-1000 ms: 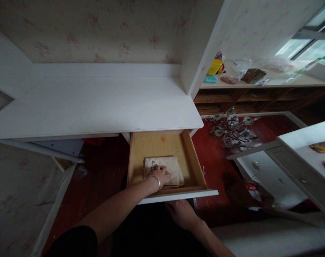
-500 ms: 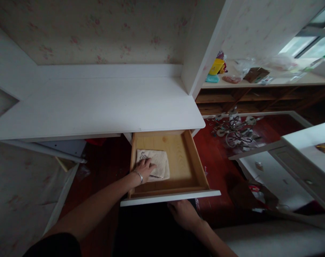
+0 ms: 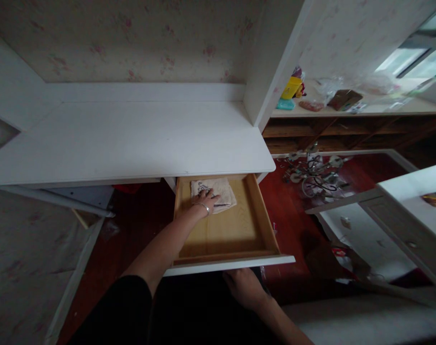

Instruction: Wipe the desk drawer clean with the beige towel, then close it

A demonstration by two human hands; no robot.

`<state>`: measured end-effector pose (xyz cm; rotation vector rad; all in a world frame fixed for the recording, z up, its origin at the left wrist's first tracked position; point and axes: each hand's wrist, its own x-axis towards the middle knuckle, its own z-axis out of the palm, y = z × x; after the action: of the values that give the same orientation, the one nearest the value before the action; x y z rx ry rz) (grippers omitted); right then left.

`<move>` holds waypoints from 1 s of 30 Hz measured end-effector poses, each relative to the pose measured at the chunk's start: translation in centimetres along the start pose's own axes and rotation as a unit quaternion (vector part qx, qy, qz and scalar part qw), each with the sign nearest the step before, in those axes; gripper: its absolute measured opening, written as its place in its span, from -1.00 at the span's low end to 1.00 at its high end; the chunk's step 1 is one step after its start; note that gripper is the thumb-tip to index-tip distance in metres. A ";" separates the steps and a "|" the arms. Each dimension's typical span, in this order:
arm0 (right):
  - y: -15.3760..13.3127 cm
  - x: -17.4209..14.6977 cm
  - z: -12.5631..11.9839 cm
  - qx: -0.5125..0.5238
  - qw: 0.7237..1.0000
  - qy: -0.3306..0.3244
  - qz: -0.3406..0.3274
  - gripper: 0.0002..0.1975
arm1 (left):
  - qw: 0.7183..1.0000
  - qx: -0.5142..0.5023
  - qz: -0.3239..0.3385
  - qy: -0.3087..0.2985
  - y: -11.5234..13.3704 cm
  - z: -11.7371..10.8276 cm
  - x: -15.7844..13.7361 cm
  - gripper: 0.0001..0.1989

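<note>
A pale beige folded cloth (image 3: pixel 225 189) with dark printed marks lies toward the back left of a pulled-out wooden drawer (image 3: pixel 235 235). My left hand (image 3: pixel 206 201), a silver bangle at its wrist, rests flat on top of the cloth with the fingers spread. Below the white drawer front (image 3: pixel 239 266), my right hand (image 3: pixel 244 287) is curled close against its outer face. The fingertips there are hidden, and whatever they hold cannot be seen.
Above the drawer is a white desktop (image 3: pixel 142 139) with an upright side panel (image 3: pixel 275 67). At right, a chandelier (image 3: pixel 315 172) lies on the red floor (image 3: pixel 290 220). Behind it, a low shelf (image 3: pixel 354 127) bears bags and a small box. A white cabinet (image 3: pixel 401 225) stands far right.
My left hand and the cloth under it have moved toward the back of the drawer and slightly right. My right hand stays at the drawer front.
</note>
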<state>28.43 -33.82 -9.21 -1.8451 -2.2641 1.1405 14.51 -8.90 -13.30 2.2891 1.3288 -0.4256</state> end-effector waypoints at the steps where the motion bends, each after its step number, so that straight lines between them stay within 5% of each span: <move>1: 0.0 0.0 0.0 0.001 1.000 0.000 0.001 -0.68 | 1.000 0.003 0.002 0.002 0.9 0.0 0.6 -0.29; 9: 0.1 0.0 -0.3 0.009 1.000 0.004 -0.010 -0.70 | 0.997 0.031 0.071 -0.008 6.9 0.5 2.6 -0.25; 17: 0.2 0.1 -0.1 0.027 0.999 0.011 -0.014 -0.72 | 0.985 0.059 0.160 -0.013 8.7 3.2 -4.1 -0.31; 23: 0.1 0.1 -0.3 0.026 1.000 0.012 -0.009 -0.71 | 0.987 0.043 0.151 -0.041 8.6 4.3 -8.0 -0.48; 30: -0.1 0.1 -0.2 0.026 1.000 0.003 -0.009 -0.71 | 0.991 0.056 0.096 -0.072 4.7 3.6 -10.2 -0.43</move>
<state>28.46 -33.61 -9.05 -1.8035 -2.2208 1.1790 13.53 -20.28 -10.39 2.3989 1.0275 -0.6013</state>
